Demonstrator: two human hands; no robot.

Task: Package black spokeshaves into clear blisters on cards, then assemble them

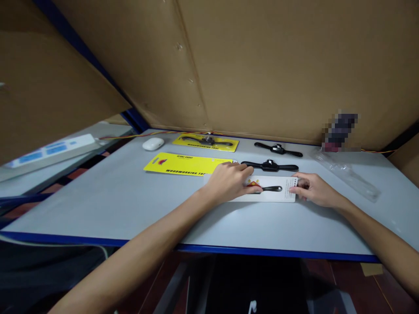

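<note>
R hand [314,189] has the R end of the white card [278,196] pinched, thumb on top, fingers partly hidden. L hand [225,181] is over the card's L part, fingers bent, thumb laid on its face (can't tell if it grips or just presses). Card's level, on or just above the table [131,209], approx. mid-width. Just beyond it: near shave [270,166], w/ far shave [278,149] behind that. Yellow card [183,165] lies L, its R end by the L hand; another yellow card [225,147] sits behind, w/ third shave [207,141] on it. White case [153,144] is farther L; clear pack [353,178] is beyond R hand.
</note>
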